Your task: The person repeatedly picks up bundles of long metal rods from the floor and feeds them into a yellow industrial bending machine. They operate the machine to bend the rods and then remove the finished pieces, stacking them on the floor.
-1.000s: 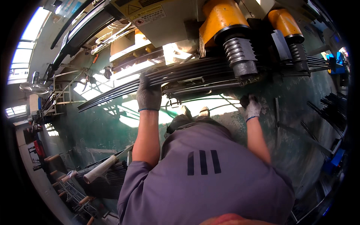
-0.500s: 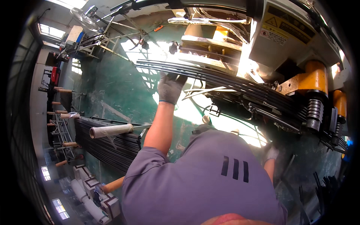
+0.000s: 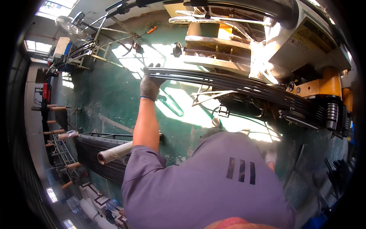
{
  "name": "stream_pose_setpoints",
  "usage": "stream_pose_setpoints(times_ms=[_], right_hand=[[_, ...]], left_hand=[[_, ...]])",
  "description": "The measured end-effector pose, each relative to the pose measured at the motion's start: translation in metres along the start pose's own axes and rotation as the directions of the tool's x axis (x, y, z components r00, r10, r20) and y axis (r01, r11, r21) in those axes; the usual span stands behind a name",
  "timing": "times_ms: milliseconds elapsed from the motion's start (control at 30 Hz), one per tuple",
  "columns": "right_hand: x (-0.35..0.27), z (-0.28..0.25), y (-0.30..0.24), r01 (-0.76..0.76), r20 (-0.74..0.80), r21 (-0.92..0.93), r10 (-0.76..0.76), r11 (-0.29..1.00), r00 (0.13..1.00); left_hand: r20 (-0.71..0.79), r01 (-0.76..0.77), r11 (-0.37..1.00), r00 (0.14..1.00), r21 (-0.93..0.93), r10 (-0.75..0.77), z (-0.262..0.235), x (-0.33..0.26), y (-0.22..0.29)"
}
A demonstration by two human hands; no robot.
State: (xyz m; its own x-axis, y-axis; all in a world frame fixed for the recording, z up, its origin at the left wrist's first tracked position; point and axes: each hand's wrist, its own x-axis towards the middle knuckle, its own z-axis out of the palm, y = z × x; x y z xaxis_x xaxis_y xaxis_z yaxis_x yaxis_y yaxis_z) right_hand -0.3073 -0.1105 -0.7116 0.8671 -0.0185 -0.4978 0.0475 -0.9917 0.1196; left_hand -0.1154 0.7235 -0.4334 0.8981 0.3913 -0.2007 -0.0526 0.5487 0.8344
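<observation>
A bundle of long, thin black rods [image 3: 228, 84] slants across the upper middle, running right into the machine. At its left end my left hand [image 3: 151, 84], in a grey glove with dark fingers, is closed round the rod tips, fingertips showing above them. My right hand [image 3: 270, 157], in a pale glove, hangs low on the right beside my body. It is blurred and partly hidden by my shirt, so its fingers cannot be made out.
The machine has a yellow arm [image 3: 310, 87] and a coil spring [image 3: 332, 112]. Behind the rods stands a wooden-edged rack [image 3: 217, 61]. To the left, a wrapped film roll [image 3: 114, 152] lies over more black rods [image 3: 97, 156]. Further rods [image 3: 337, 177] stand at lower right.
My left hand has shifted left along the bundle, from under the rods to their ends, and now grips the tips. The view has turned slightly. My right hand stays low at my side.
</observation>
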Motion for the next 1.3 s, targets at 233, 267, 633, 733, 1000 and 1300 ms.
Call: stream_pose_setpoints(times_ms=[233,267,633,733,1000,1300], right_hand=[[-0.008,-0.114,-0.070,-0.336,0.304,0.941,0.343,0.037,0.889],[-0.003,-0.121,-0.068,-0.350,0.327,0.937,0.330,0.011,0.886],[0.032,-0.202,-0.048,-0.332,0.237,0.893,0.307,0.305,0.922],[0.071,-0.126,0.015,-0.286,0.254,0.950,0.219,0.126,0.942],[0.176,-0.047,0.171,-0.022,0.111,0.572,-0.050,0.820,0.993],[0.190,-0.113,0.229,0.239,0.027,0.263,-0.255,0.935,0.967]], left_hand=[[-0.031,0.021,0.884,0.999,0.466,-0.007,0.003,-0.011,0.032],[0.012,0.030,0.852,0.999,0.523,-0.043,-0.001,-0.009,0.034],[-0.172,-0.021,1.000,0.985,0.015,0.023,0.001,-0.025,0.000],[-0.563,-0.011,0.997,0.826,-0.078,-0.035,0.033,-0.050,-0.057],[-0.251,0.458,0.814,0.793,-0.358,-0.556,0.219,-0.129,-0.314],[-0.102,0.398,0.912,0.908,-0.102,-0.407,0.323,-0.131,-0.346]])
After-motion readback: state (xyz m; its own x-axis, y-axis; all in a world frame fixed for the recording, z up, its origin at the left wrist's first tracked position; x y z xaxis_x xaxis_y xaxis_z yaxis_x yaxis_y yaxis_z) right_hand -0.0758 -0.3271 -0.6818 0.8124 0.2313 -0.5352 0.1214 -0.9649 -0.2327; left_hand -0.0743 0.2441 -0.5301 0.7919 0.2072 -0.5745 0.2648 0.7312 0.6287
